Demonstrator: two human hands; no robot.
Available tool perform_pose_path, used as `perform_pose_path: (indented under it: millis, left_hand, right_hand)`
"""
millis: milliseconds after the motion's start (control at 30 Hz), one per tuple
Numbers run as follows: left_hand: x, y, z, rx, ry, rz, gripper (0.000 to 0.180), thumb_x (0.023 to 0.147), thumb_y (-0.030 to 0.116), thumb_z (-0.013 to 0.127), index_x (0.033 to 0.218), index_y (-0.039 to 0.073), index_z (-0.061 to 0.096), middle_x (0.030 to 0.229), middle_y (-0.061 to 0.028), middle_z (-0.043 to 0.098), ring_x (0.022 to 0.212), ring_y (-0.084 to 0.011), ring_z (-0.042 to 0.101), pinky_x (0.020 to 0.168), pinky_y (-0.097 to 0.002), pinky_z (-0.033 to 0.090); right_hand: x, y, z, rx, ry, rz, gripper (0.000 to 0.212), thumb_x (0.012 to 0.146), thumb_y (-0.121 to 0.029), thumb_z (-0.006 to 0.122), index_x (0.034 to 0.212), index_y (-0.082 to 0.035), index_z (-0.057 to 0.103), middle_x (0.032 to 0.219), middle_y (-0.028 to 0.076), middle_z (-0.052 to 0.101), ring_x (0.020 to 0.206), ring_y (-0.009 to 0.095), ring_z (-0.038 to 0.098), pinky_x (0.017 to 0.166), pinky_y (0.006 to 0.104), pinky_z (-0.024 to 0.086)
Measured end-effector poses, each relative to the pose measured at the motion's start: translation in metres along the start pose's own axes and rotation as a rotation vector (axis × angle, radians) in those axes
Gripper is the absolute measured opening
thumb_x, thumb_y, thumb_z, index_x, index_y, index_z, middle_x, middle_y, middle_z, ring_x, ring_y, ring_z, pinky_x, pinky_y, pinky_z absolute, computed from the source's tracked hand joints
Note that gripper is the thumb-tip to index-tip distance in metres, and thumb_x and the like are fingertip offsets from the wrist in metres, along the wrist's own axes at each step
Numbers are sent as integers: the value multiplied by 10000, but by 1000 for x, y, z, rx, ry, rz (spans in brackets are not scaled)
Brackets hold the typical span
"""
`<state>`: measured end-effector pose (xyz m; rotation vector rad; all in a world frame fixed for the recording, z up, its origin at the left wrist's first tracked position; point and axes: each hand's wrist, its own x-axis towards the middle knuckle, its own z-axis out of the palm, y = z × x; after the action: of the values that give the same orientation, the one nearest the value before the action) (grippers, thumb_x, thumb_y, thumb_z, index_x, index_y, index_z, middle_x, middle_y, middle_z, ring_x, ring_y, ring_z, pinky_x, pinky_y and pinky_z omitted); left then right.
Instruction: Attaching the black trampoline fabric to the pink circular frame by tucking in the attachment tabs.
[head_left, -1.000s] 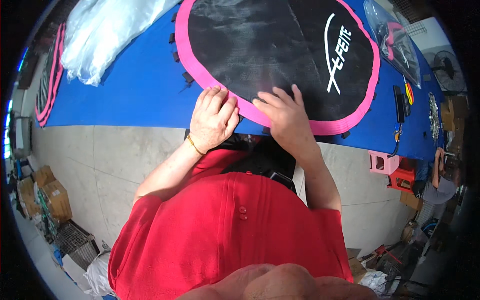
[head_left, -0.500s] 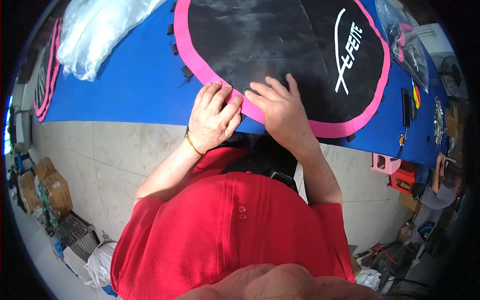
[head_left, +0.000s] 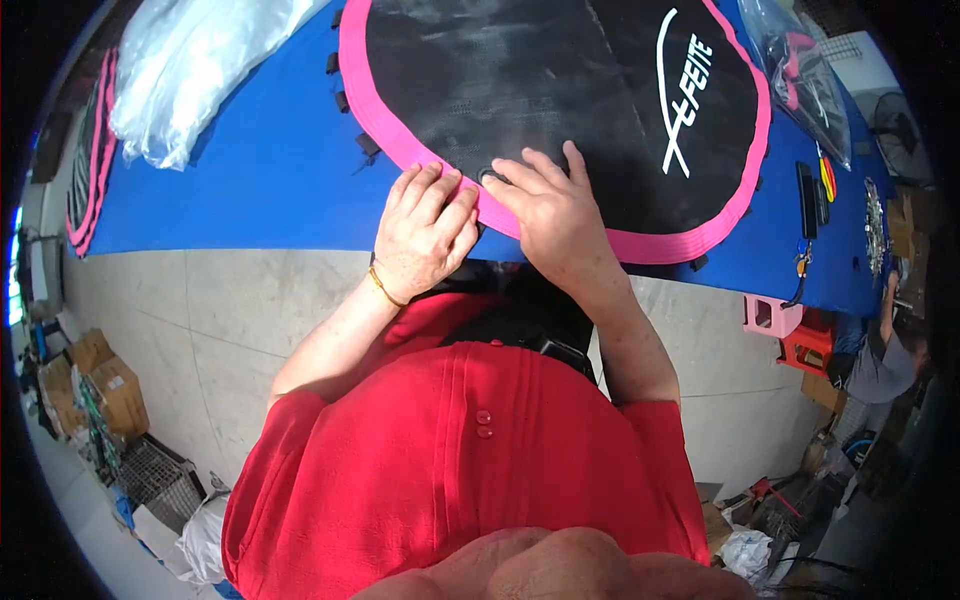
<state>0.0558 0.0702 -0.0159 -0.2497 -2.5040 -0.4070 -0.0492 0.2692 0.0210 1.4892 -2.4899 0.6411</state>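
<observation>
A round black trampoline mat [head_left: 560, 100] with a wide pink border [head_left: 655, 248] and short black tabs lies on the blue table. My left hand [head_left: 425, 225] is closed over the near-left border, fingers curled on top; its thumb is mostly hidden. Just to the right, my right hand [head_left: 560, 215] lies palm down across the border, its fingers spread onto the black fabric. A small dark loop [head_left: 489, 175] shows by the right hand's thumb side. I cannot make out whether it belongs to the mat.
Clear plastic sheeting [head_left: 185, 80] lies far left on the blue table [head_left: 240, 205], near another pink-edged mat [head_left: 92, 150]. A bagged pink item [head_left: 800, 70] and black tools [head_left: 808, 200] lie right. Stools [head_left: 775, 315] and a co-worker [head_left: 880, 365] are beyond; cartons [head_left: 110, 390] stand left.
The mat appears slightly higher and farther left in the picture, partly from a small shift of the whole view. Both hands keep nearly the same places on the pink border.
</observation>
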Motion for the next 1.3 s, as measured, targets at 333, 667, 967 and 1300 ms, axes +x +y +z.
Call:
perform_pose_path:
  millis: [333,667,967,1300]
  left_hand:
    - [-3,1,-2,-3,2,-10,332,901,170,777,1214,58,772,1247,-144,721,1263,-369,653,1156,-552,492]
    - [-1,-1,1,2,13,-12,311,903,215,778,1175,66,764,1230,-149,727,1239,-355,663,1159,-539,483]
    - [-3,1,-1,4,5,-19,330,874,128,799,1196,59,778,1245,-145,729,1257,-366,664,1145,-540,505]
    - [-2,1,1,3,7,-15,323,887,121,792,1204,63,768,1266,-137,724,1270,-364,655,1151,-539,501]
  right_hand:
    - [-24,-1,-24,-43,-88,98,355,957,-48,609,1270,-85,774,1352,66,721,1293,344,634,1215,682,353]
    - [-3,-4,-2,17,-24,14,359,962,-60,600,1279,-80,768,1365,62,717,1295,343,632,1210,683,355]
    - [-28,0,-22,-27,-73,118,372,963,-58,600,1300,-91,754,1379,51,707,1301,340,626,1215,690,346]
    - [-26,0,-13,-23,-36,81,374,958,-56,602,1290,-101,768,1380,56,718,1313,329,625,1228,682,336]
